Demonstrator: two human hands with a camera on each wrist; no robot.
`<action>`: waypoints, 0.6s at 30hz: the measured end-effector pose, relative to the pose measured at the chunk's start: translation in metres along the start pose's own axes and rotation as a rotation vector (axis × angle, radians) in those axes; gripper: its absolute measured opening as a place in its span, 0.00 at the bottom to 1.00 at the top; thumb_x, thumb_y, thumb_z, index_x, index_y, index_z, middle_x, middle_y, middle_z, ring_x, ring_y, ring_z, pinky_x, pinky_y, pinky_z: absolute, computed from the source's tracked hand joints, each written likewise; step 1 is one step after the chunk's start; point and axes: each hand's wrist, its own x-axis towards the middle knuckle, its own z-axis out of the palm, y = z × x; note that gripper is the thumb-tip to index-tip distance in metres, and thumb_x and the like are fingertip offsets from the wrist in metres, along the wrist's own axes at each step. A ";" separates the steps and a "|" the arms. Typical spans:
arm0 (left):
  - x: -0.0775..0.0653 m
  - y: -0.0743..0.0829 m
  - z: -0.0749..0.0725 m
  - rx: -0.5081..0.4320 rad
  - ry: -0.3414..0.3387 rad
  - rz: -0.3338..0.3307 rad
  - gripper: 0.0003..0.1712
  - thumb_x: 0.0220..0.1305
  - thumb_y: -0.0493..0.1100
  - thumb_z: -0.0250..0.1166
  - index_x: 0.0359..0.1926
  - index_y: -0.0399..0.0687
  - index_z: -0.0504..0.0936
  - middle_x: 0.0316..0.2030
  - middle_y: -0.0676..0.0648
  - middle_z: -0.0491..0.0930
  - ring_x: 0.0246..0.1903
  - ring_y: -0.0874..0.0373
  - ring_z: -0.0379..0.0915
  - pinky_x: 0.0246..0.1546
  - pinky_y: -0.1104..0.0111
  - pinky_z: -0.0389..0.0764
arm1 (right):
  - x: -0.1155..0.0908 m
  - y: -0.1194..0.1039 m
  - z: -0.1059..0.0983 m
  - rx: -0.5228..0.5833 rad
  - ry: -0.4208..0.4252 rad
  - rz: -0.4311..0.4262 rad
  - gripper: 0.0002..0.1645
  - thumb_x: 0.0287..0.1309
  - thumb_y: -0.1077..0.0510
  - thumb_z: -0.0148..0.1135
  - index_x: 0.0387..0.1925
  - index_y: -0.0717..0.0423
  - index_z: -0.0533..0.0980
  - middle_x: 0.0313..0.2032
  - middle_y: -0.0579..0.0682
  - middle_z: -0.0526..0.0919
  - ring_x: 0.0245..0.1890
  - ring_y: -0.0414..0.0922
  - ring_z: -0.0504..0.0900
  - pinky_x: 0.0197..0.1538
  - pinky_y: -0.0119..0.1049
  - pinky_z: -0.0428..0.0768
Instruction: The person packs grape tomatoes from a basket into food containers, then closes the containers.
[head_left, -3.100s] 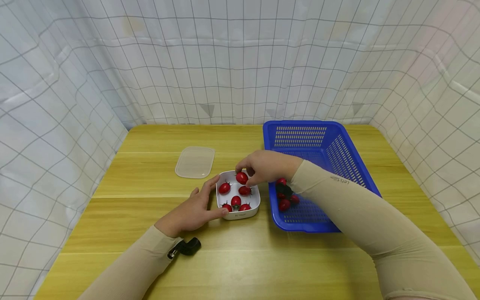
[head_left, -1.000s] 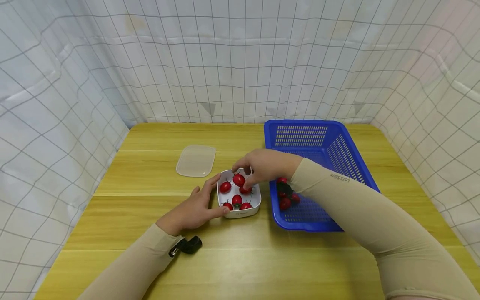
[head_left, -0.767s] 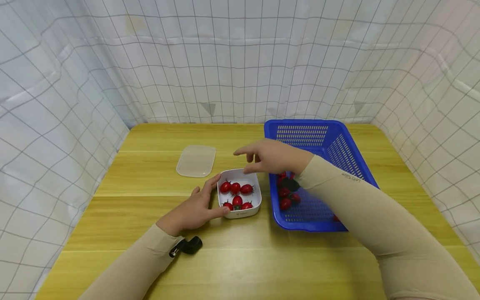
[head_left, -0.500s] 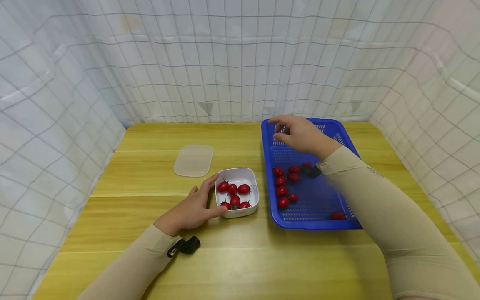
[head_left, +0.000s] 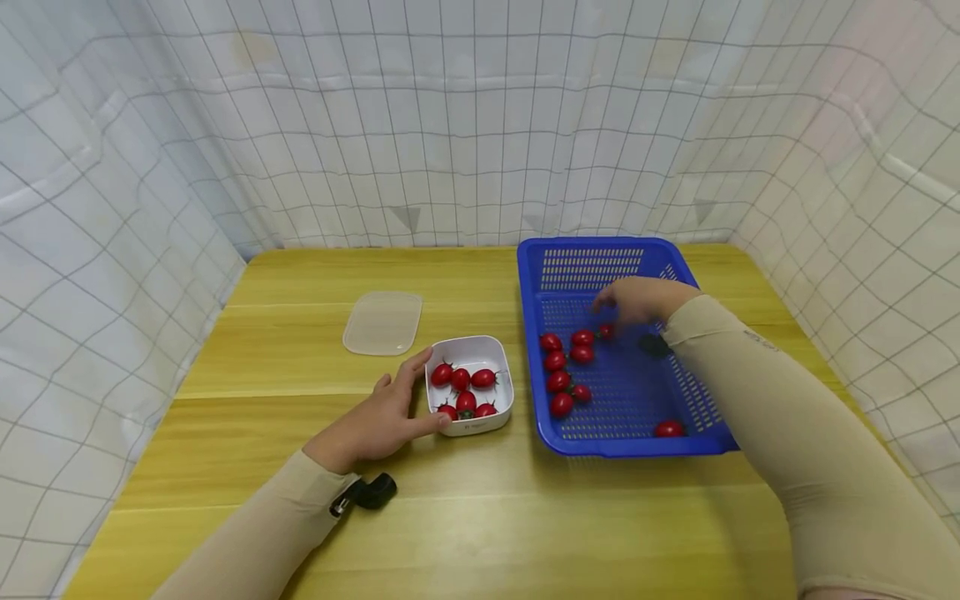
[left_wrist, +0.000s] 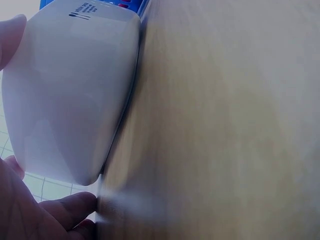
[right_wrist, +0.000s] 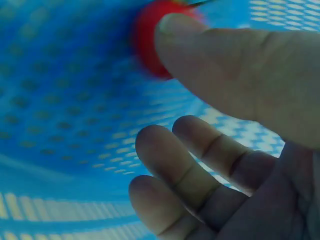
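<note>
In the head view my left hand (head_left: 382, 421) holds the near-left side of a white food container (head_left: 491, 427), thumb at its front rim and forefinger along its left side. Several cherry tomatoes (head_left: 466, 402) with green stems lie inside. The left wrist view shows the container's outer wall (left_wrist: 70, 90) between thumb and fingers. My right hand (head_left: 641, 302) is inside the blue basket (head_left: 530, 333), blurred, above its far half. In the right wrist view its thumb overlaps a cherry tomato (right_wrist: 150, 42), while the other fingers (right_wrist: 167, 155) are spread apart.
More cherry tomatoes (head_left: 558, 381) lie along the basket's left side, and a single tomato (head_left: 670, 428) sits near its front right corner. A translucent lid (head_left: 384, 323) lies flat on the wooden table (head_left: 487, 517), behind and left of the container. A white checked curtain (head_left: 480, 125) surrounds the table.
My right hand has let go of a tomato in the container, lifted away, and moved right and down into the basket. The left hand has stayed on the container.
</note>
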 end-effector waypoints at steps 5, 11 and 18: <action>-0.001 0.002 -0.001 -0.011 -0.003 -0.007 0.62 0.67 0.65 0.69 0.85 0.54 0.40 0.82 0.38 0.56 0.80 0.37 0.56 0.81 0.38 0.32 | 0.003 0.015 0.008 0.020 -0.039 -0.003 0.28 0.50 0.65 0.77 0.56 0.56 0.84 0.48 0.55 0.88 0.51 0.55 0.85 0.58 0.54 0.84; -0.001 0.001 -0.002 0.000 -0.006 -0.005 0.62 0.67 0.66 0.69 0.85 0.53 0.39 0.81 0.37 0.57 0.80 0.35 0.54 0.81 0.37 0.34 | 0.007 0.023 0.012 0.109 -0.066 0.006 0.21 0.54 0.63 0.76 0.51 0.55 0.85 0.46 0.52 0.88 0.50 0.53 0.85 0.59 0.54 0.83; -0.001 -0.001 0.000 0.010 -0.003 0.003 0.61 0.68 0.65 0.68 0.85 0.52 0.40 0.80 0.36 0.59 0.79 0.33 0.55 0.81 0.36 0.34 | 0.006 0.024 0.012 0.061 -0.020 -0.016 0.18 0.52 0.63 0.75 0.47 0.52 0.86 0.40 0.49 0.87 0.44 0.49 0.85 0.53 0.49 0.83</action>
